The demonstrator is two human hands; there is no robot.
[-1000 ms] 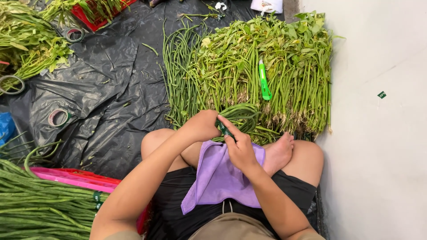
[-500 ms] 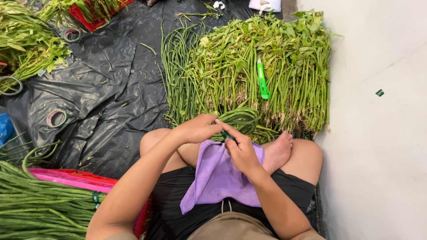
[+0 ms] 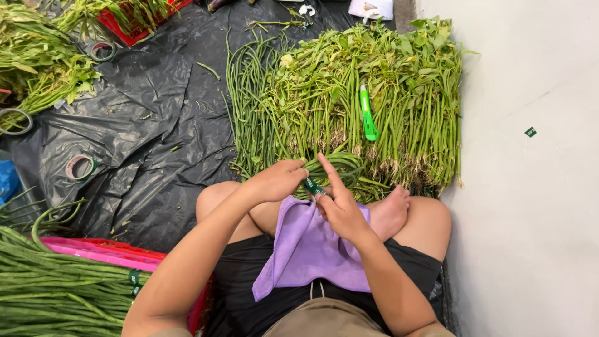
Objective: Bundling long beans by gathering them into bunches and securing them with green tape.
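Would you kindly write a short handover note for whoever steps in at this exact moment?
Left hand: closed on a looped bundle of long beans.
Right hand: fingers pinch a strip of green tape at the bundle.
Nearby: purple cloth on the lap; green utility knife on the leafy greens pile; loose long beans on the black plastic sheet; tape rolls left.
Done: beans gathered.
Left: taping looks unfinished.

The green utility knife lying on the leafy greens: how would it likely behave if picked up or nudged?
The green utility knife looks slim and rigid, so it would probably lift as one stiff, light piece. It rests on a springy, uneven pile of leafy greens, so a nudge could slide or tilt it between stems. Its flattish body seems unlikely to roll.
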